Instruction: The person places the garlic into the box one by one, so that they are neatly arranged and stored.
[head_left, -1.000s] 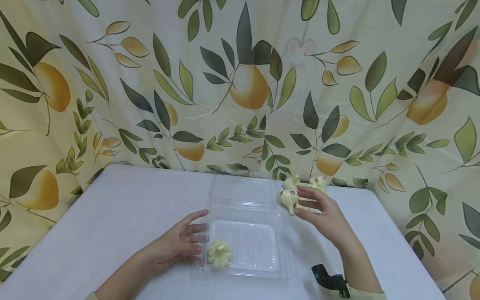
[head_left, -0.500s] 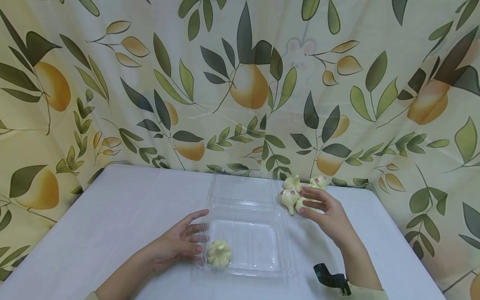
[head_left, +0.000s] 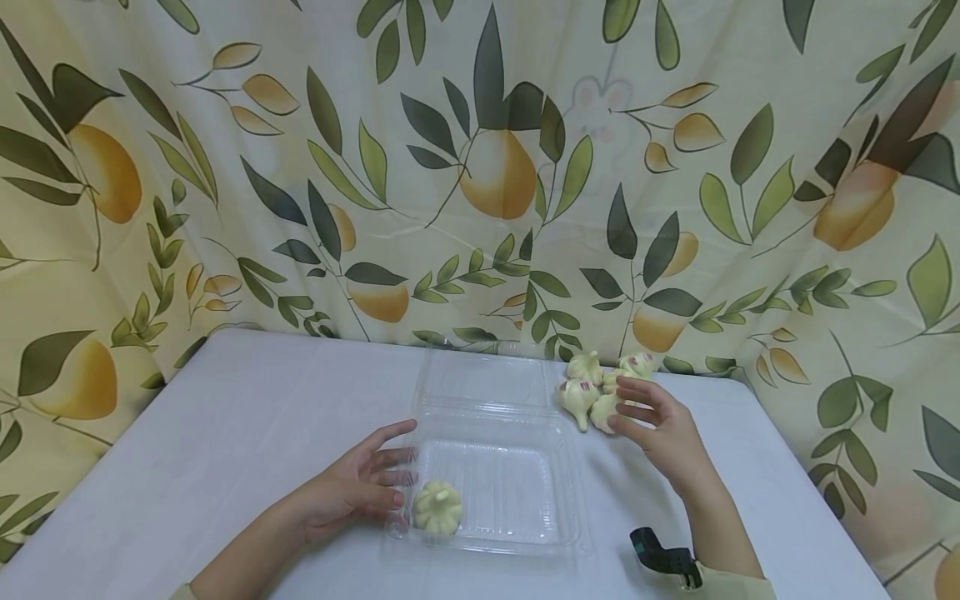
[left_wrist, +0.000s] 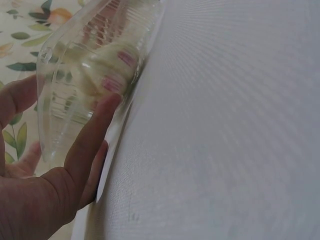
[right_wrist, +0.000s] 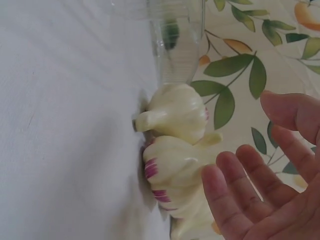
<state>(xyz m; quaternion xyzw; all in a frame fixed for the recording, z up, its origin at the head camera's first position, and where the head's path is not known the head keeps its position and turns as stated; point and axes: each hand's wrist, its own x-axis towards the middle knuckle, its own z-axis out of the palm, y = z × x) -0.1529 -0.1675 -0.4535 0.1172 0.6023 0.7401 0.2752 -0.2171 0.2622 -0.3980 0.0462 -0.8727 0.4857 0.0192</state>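
Note:
A clear plastic clamshell box [head_left: 491,546] lies unfolded on the white table, its lid [head_left: 483,379] toward the back. One pale garlic bulb [head_left: 438,508] sits in the tray's near left corner; through the wall in the left wrist view, the bulb [left_wrist: 112,70] shows purple streaks. Beside the box's left wall is my left hand [head_left: 352,492], fingers spread, fingertips at the plastic. Several garlic bulbs [head_left: 577,400] are heaped right of the lid. My right hand [head_left: 663,425] is held at that heap's right side with loosely bent fingers, nothing gripped; whether it touches a bulb, I cannot tell.
A patterned curtain [head_left: 360,167] hangs directly behind the table's [head_left: 247,433] back edge. A black angled device [head_left: 663,558] is fixed at my right wrist, over the table's right side.
My right hand has shifted slightly right, uncovering more of the garlic heap. My left hand, the box and the bulb inside it have stayed in place.

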